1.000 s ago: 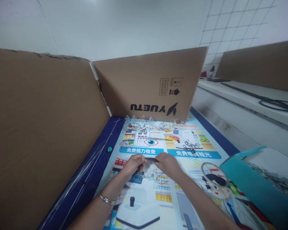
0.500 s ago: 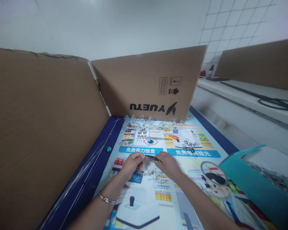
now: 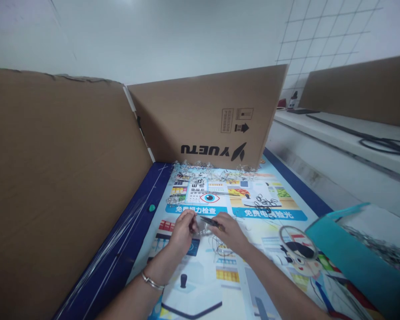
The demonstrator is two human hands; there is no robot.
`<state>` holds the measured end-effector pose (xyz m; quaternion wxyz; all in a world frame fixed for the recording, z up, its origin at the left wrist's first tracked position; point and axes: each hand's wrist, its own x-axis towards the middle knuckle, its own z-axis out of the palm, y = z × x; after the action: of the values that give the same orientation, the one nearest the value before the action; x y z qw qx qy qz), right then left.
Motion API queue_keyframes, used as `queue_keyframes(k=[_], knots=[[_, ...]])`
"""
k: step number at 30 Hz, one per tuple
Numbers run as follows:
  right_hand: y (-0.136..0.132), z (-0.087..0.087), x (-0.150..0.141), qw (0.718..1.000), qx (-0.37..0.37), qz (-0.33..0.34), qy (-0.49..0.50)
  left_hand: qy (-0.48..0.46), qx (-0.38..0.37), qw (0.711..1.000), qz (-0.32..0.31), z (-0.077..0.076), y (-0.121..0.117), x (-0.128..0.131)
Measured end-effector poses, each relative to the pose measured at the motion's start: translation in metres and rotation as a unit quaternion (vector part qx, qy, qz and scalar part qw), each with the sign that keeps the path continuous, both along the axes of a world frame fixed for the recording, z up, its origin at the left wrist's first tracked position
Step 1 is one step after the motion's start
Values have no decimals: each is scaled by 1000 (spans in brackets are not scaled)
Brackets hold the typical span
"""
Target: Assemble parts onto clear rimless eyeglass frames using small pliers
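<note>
Over the printed mat, my left hand (image 3: 185, 229) is closed in a pinch, and what sits between its fingertips is too small to name. A few clear bits (image 3: 205, 231) show just beside those fingers; I cannot tell whether they hang from them. My right hand (image 3: 232, 232) is wrapped round small dark pliers (image 3: 209, 221), their tips pointing left toward my left fingertips. Under the right hand lies a loose tangle of thin wire (image 3: 222, 249). Farther off on the mat is a cluster of dark rings (image 3: 266, 205).
Cardboard panels (image 3: 200, 115) stand at the back and left. Clear beaded pieces (image 3: 196, 168) lie along the back panel's foot. At right are a wire ring (image 3: 298, 242) and a teal box (image 3: 356, 253) of small wire pieces. Wire lengths (image 3: 111, 238) lie on the blue left border.
My left hand has drawn slightly back to the left, opening a small gap from the pliers' tips. The pliers have tilted a little and shifted left in my right hand.
</note>
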<state>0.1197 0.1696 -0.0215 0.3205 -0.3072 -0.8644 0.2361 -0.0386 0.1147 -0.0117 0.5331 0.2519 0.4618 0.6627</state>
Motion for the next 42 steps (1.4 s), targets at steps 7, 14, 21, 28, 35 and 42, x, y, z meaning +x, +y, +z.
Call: queue_keyframes(k=[7, 14, 21, 28, 35, 42], knots=[[-5, 6, -1, 996, -77, -4, 47, 33, 1, 994, -107, 0, -6, 6], [-4, 3, -2, 997, -28, -68, 38, 65, -32, 984, -163, 1, -7, 7], [-3, -1, -2, 994, -34, -101, 33, -1, -11, 984, -180, 2, -6, 4], [6, -6, 3, 993, -30, -112, 22, -2, 10, 989, -151, -2, -1, -8], [10, -5, 6, 995, -17, -97, -12, 21, 44, 989, -140, 2, -1, -18], [9, 1, 6, 997, -41, -51, -44, 8, 48, 989, -139, 5, -1, -15]])
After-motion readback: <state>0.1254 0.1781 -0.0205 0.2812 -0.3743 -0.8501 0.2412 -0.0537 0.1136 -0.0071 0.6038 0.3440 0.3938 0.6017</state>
